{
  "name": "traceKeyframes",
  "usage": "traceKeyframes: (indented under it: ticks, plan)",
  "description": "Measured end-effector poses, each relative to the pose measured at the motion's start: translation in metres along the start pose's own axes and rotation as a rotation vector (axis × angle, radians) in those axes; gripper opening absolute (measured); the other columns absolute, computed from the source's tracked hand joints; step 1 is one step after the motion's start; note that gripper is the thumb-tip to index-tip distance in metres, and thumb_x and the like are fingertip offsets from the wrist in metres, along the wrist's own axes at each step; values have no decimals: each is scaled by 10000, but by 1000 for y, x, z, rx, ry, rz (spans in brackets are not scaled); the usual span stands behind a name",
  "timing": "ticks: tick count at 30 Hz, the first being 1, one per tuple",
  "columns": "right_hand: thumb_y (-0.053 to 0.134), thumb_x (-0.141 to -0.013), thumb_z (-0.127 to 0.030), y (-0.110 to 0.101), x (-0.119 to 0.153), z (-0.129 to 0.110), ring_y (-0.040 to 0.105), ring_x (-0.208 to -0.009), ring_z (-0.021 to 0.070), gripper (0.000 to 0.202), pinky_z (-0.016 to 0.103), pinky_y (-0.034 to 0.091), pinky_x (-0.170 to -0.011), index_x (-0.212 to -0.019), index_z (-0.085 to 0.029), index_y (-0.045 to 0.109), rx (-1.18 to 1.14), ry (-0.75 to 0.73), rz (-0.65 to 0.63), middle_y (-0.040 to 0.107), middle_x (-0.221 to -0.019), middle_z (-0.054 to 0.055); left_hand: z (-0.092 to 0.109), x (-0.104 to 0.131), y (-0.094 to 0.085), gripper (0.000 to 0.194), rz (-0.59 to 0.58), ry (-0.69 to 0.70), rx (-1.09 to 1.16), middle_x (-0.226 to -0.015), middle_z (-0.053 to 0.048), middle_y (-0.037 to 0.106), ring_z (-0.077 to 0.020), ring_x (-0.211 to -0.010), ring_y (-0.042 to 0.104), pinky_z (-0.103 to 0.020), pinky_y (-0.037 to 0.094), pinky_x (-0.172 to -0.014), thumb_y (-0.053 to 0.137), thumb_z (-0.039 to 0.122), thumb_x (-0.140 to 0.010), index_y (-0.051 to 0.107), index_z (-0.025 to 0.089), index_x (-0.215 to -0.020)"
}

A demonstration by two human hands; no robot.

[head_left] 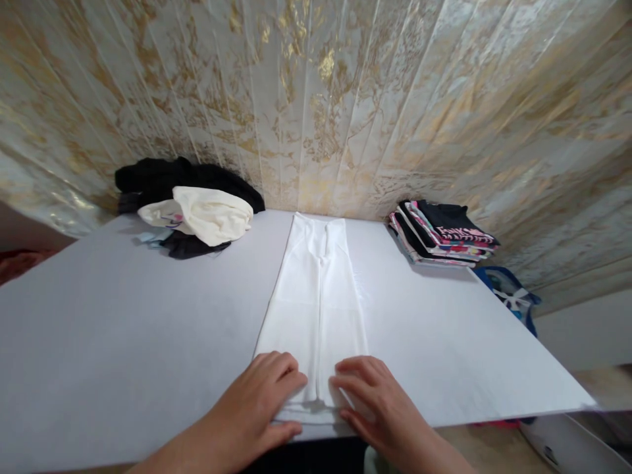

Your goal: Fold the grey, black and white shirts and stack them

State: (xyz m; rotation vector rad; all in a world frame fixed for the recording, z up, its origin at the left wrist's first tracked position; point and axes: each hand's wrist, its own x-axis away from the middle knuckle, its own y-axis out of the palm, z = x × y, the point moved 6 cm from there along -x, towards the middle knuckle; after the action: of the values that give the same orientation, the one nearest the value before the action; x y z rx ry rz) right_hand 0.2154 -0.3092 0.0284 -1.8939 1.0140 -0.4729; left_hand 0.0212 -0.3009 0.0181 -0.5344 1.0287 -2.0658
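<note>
Pressing flat, both open palms, left hand (264,401) and right hand (380,401), are smoothing the long folded white cotton garment (316,309) at the white table's (123,342) near edge; lifting that hem probably needs a pinch.

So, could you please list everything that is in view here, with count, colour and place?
white garment: one, white, folded into a long strip down the table's middle
table: one, pale grey, fills the foreground
loose clothes pile: one, black and cream, far left corner
folded stack: one, black, pink and white, far right by the wall
wall: one, gold-and-white marbled panels, behind
blue bag: one, past the table's right edge
left hand: flat on the garment's near end
right hand: flat beside it
</note>
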Motion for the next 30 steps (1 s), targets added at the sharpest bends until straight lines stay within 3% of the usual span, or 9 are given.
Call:
traceKeyframes:
  ticks: [3, 11, 15, 18, 23, 30]
  plan:
    - [639, -770, -138, 12, 10, -8, 529, -1135, 237, 481, 431, 426, -998, -1222, -279, 561, 64, -23, 28, 578, -1224, 81, 6, 4, 12, 455, 21, -1, -58, -1158, -44, 558, -237, -1066, 493, -373, 386, -959, 699, 289, -771, 535, 317, -1194]
    - [518, -814, -29, 21, 11, -11, 575, -1012, 201, 410, 368, 473, -893, -1147, -261, 570, 189, -57, 174, 619, -1117, 66, 10, -6, 15, 301, 57, 45, -302, -1039, -51, 594, -220, -951, 538, -369, 417, -872, 508, 50, -799, 577, 239, -1023]
    - [509, -812, 10, 21, 4, -13, 575, -924, 190, 377, 330, 469, -822, -1086, -239, 580, 233, -74, 197, 634, -1022, 48, 6, -10, 24, 184, 112, 52, -427, -962, -41, 604, -213, -876, 557, -351, 427, -801, 484, 78, -881, 577, 225, -940]
    - [528, -820, 5, 21, -1, -10, 561, -874, 190, 320, 316, 462, -780, -1028, -230, 587, 257, -57, 178, 630, -976, 39, 2, -9, 26, 140, 156, 60, -429, -973, -34, 602, -205, -870, 553, -340, 429, -796, 514, 113, -899, 570, 229, -953]
    - [533, -810, 2, 19, -11, -1, 548, -813, 187, 252, 300, 451, -730, -916, -216, 603, 265, -9, 131, 615, -905, 36, -6, -9, 20, 207, 115, -15, -367, -1027, -48, 593, -236, -930, 539, -373, 434, -828, 551, 77, -817, 552, 227, -960]
    - [502, -821, -51, 7, -22, 13, 602, -844, 168, 254, 268, 449, -748, -959, -239, 602, 55, 111, 100, 642, -899, 11, -4, -15, 16, 311, 92, -89, -283, -1048, -54, 601, -263, -956, 532, -413, 420, -858, 493, 36, -731, 557, 240, -958]
